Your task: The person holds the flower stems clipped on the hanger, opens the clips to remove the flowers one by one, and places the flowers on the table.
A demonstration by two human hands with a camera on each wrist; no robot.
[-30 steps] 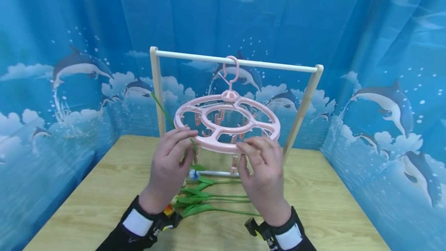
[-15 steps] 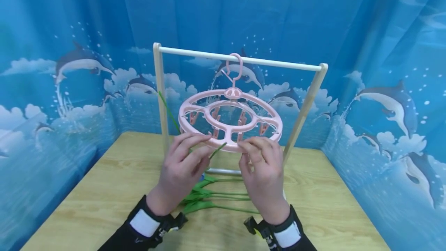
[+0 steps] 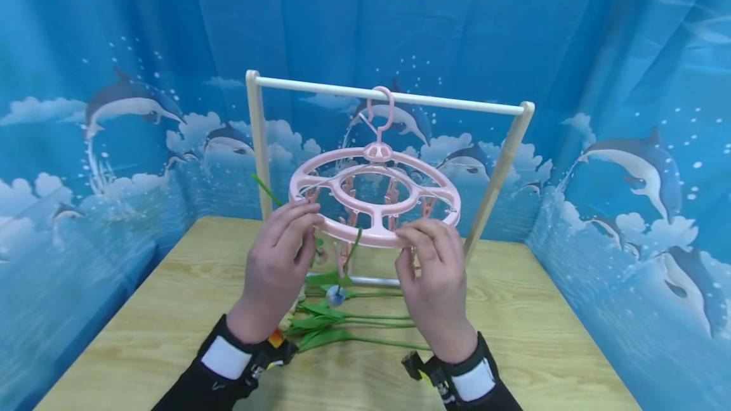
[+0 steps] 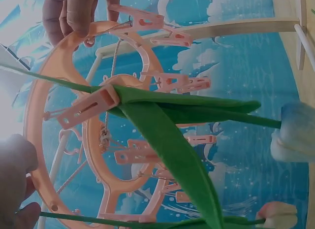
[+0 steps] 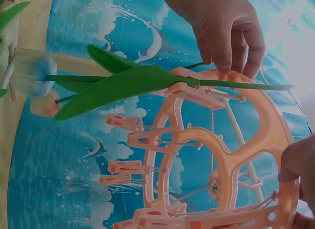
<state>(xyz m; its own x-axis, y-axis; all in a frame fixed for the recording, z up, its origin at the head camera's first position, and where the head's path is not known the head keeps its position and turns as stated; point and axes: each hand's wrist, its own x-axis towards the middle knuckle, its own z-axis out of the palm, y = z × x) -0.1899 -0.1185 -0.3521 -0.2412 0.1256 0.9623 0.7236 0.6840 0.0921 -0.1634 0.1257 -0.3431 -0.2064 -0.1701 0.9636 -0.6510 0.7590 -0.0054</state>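
A round pink clip hanger [image 3: 377,234] hangs by its hook in front of me. My left hand [image 3: 276,265] pinches its near rim on the left, and my right hand [image 3: 436,271] holds the same rim further right. Between the hands dangles a blue artificial tulip [image 3: 335,296], bloom down. In the left wrist view a pink clothespin [image 4: 91,107] grips its green stem, with long leaves [image 4: 177,155] spreading below. A second, pale pink tulip [image 4: 278,215] hangs beside my left hand, its stem passing close to those fingertips. Several other clothespins [image 5: 125,167] dangle without flowers.
A wooden rack with a white crossbar [image 3: 457,103] bears the hanger's hook. Several more tulips with green stems [image 3: 377,319] lie on the wooden table [image 3: 542,335] under the hands. Blue dolphin-print curtains [image 3: 114,144] surround the table.
The hanger has turned, its near spoke shifting right, and the blue tulip has come round between the hands. My left hand went right along the rim, then back left. The right hand stayed nearly in place.
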